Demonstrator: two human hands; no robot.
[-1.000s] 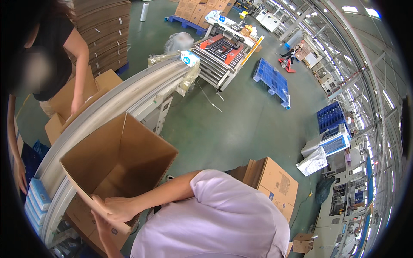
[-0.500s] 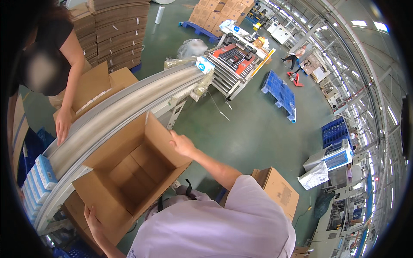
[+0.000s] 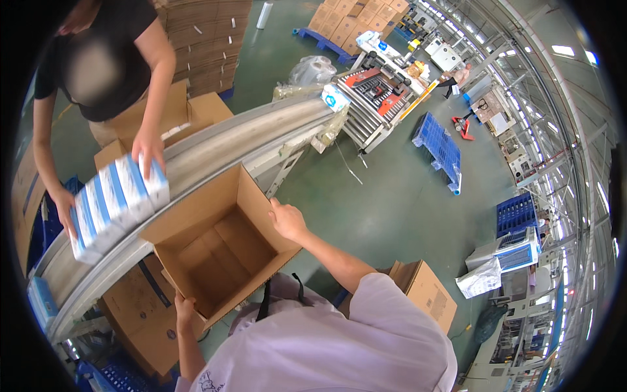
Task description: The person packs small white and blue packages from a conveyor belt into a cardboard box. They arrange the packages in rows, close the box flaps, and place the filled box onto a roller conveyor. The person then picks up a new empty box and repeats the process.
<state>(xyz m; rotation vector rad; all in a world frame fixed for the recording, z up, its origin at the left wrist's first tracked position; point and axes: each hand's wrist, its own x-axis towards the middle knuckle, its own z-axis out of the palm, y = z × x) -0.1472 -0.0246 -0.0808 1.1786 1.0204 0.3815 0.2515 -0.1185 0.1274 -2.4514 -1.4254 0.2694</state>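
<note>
In front of me is an empty, open-topped cardboard box [image 3: 196,212], tilted beside the conveyor. My right hand [image 3: 287,221] grips its right edge, thumb on top. My left hand [image 3: 185,310] is closed on the near left edge, with some of its fingers hidden. Across the conveyor, a co-worker's two hands [image 3: 151,153] press a row of blue-and-white packs [image 3: 116,204] together from both ends, just left of my box.
The curved conveyor [image 3: 228,138] runs from lower left to a roller table [image 3: 346,117]. Another blue-and-white pack [image 3: 42,304] sits at its near end. Cardboard boxes [image 3: 140,313] lie below left; another carton [image 3: 428,294] stands at my right. A blue pallet [image 3: 437,150] lies on the floor.
The co-worker has brought the row of packs up along the conveyor with both hands. My box has turned more upright, and my left hand has shifted along its near left edge.
</note>
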